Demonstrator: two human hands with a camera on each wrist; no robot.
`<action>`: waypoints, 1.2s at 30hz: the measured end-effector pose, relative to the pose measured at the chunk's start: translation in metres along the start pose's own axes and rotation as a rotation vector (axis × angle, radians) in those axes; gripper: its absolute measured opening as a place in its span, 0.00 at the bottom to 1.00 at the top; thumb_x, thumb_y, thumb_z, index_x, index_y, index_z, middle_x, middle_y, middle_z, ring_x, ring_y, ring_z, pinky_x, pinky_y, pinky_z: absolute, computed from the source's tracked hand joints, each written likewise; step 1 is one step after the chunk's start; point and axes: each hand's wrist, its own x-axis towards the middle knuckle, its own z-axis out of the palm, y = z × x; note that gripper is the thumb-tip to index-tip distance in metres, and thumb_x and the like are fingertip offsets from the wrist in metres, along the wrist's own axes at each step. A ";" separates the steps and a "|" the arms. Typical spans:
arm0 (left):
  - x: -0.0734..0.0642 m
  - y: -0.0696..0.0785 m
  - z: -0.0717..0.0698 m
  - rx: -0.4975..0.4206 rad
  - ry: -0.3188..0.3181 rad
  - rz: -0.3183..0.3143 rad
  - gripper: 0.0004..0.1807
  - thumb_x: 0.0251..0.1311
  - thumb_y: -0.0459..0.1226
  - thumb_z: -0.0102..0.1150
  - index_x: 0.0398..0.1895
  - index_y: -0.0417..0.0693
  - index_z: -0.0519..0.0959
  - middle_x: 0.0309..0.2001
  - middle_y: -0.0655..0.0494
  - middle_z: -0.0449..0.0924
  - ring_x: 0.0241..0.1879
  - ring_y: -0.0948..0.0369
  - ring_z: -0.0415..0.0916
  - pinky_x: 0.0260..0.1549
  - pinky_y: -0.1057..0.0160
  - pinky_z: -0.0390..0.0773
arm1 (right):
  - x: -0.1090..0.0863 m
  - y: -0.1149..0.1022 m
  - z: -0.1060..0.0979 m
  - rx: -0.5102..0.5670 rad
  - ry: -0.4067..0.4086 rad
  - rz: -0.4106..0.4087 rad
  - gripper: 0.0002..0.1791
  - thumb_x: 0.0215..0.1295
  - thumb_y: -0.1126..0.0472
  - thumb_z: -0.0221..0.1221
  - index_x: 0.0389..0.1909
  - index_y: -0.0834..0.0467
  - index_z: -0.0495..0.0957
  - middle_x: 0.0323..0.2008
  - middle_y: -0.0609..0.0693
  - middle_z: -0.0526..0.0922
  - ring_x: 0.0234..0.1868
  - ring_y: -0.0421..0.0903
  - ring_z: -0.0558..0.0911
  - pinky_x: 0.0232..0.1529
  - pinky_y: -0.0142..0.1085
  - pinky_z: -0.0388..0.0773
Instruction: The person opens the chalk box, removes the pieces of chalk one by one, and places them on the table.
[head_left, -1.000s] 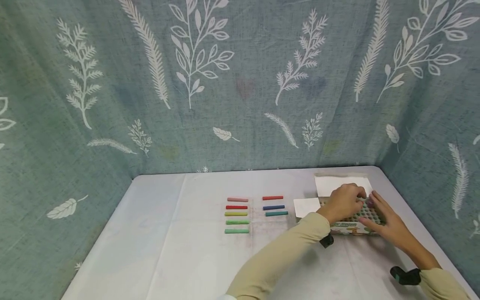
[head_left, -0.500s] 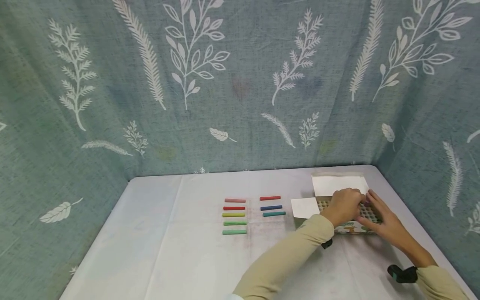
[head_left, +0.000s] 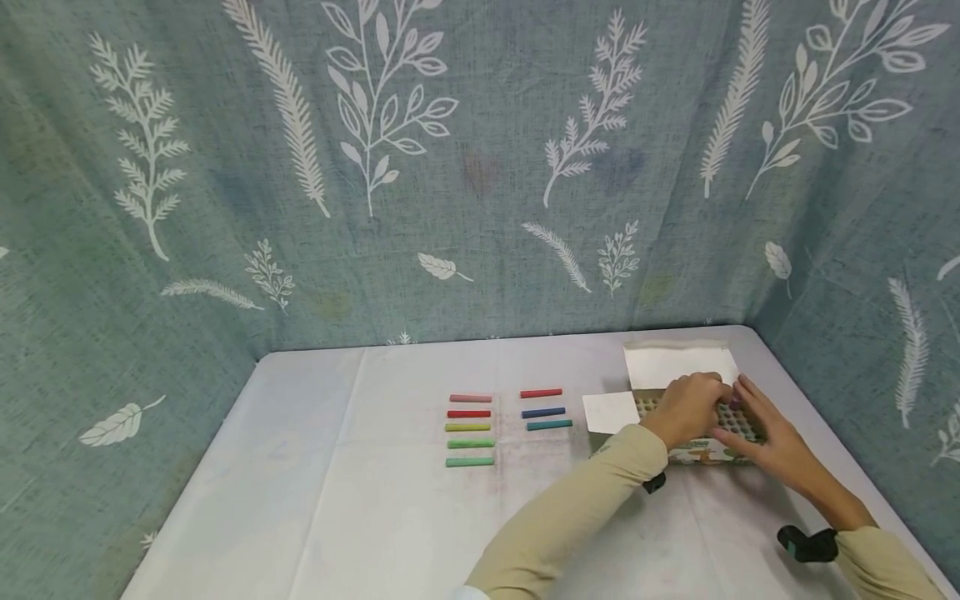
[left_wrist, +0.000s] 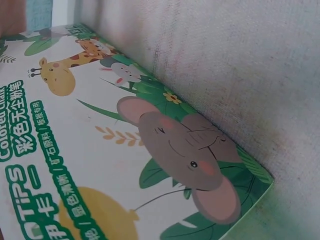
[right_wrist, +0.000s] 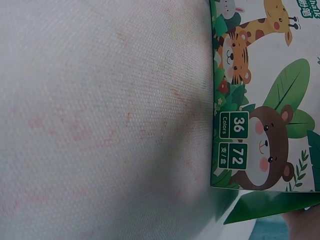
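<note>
My left hand (head_left: 688, 408) reaches over the chalk box (head_left: 705, 452) with its fingers curled, and a purple chalk stick (head_left: 736, 401) shows at the fingertips, mostly hidden. At the right end of the box, my right hand (head_left: 780, 454) lies with thumb and fingers spread, thumb at the front edge and fingers towards the far corner. Rows of small round holes fill the box between the hands. The left wrist view shows the box's printed front (left_wrist: 110, 130) with an elephant and a giraffe; in the right wrist view a bear (right_wrist: 265, 147) is printed beside an open green flap (right_wrist: 270, 206).
Left of the box, chalk sticks lie in two columns: several from pink (head_left: 471, 398) to green (head_left: 470, 462), then a red (head_left: 541, 392), a blue (head_left: 543, 412) and a teal (head_left: 549, 425) one. White box flaps (head_left: 611, 412) stand open. A patterned curtain (head_left: 480, 167) surrounds the white table.
The left fingertips have moved slightly right and closer to the right hand, over the purple chalk. The whole view has shifted a little; the loose chalk sticks lie as before.
</note>
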 end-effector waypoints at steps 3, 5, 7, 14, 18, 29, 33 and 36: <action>0.000 0.000 0.000 -0.013 0.005 0.015 0.12 0.64 0.35 0.56 0.47 0.59 0.83 0.42 0.69 0.75 0.35 0.76 0.73 0.32 0.81 0.70 | 0.000 0.000 0.000 0.001 0.003 0.003 0.50 0.62 0.52 0.61 0.75 0.53 0.38 0.75 0.50 0.35 0.71 0.67 0.41 0.51 0.72 0.49; 0.000 0.000 -0.002 -0.023 0.026 0.019 0.12 0.66 0.36 0.54 0.47 0.60 0.82 0.42 0.68 0.73 0.34 0.76 0.72 0.31 0.81 0.69 | 0.000 0.000 0.000 0.000 0.006 0.002 0.50 0.62 0.52 0.61 0.75 0.53 0.38 0.75 0.50 0.34 0.71 0.67 0.41 0.51 0.72 0.49; 0.000 0.000 -0.003 -0.039 0.058 0.026 0.11 0.68 0.37 0.51 0.46 0.59 0.82 0.42 0.67 0.72 0.33 0.76 0.71 0.31 0.82 0.69 | 0.000 0.000 0.000 0.003 0.005 -0.004 0.50 0.62 0.53 0.61 0.75 0.53 0.38 0.75 0.50 0.34 0.70 0.68 0.41 0.50 0.73 0.49; -0.004 0.003 -0.019 -0.086 0.162 0.027 0.09 0.67 0.38 0.53 0.44 0.56 0.83 0.40 0.64 0.74 0.30 0.76 0.69 0.29 0.83 0.67 | 0.000 0.000 0.001 0.019 -0.005 -0.026 0.49 0.63 0.54 0.61 0.75 0.48 0.37 0.75 0.49 0.34 0.71 0.66 0.40 0.50 0.73 0.48; -0.009 0.001 -0.035 -0.215 0.191 0.003 0.09 0.66 0.37 0.55 0.44 0.53 0.83 0.38 0.63 0.74 0.30 0.76 0.68 0.29 0.84 0.66 | 0.001 -0.001 0.000 0.005 -0.013 -0.001 0.49 0.63 0.52 0.60 0.75 0.45 0.36 0.75 0.50 0.33 0.70 0.68 0.42 0.48 0.73 0.49; -0.032 -0.027 -0.057 -0.570 0.289 -0.015 0.05 0.62 0.32 0.59 0.38 0.45 0.83 0.36 0.58 0.78 0.33 0.76 0.72 0.35 0.84 0.69 | 0.000 -0.004 -0.001 -0.040 -0.018 0.065 0.51 0.63 0.47 0.59 0.75 0.53 0.34 0.74 0.57 0.35 0.67 0.73 0.50 0.48 0.74 0.50; -0.043 -0.035 -0.062 -0.610 0.318 -0.036 0.03 0.59 0.32 0.62 0.36 0.45 0.83 0.35 0.58 0.79 0.33 0.76 0.73 0.35 0.83 0.71 | 0.000 -0.003 0.000 -0.042 -0.014 0.062 0.51 0.63 0.47 0.59 0.75 0.53 0.35 0.74 0.58 0.35 0.68 0.72 0.47 0.48 0.74 0.49; -0.051 -0.039 -0.064 -0.635 0.327 -0.055 0.02 0.58 0.32 0.63 0.34 0.45 0.83 0.34 0.59 0.79 0.32 0.78 0.73 0.36 0.82 0.71 | 0.001 -0.003 0.002 -0.038 -0.010 0.067 0.51 0.63 0.47 0.59 0.75 0.55 0.36 0.74 0.59 0.35 0.69 0.71 0.42 0.50 0.74 0.47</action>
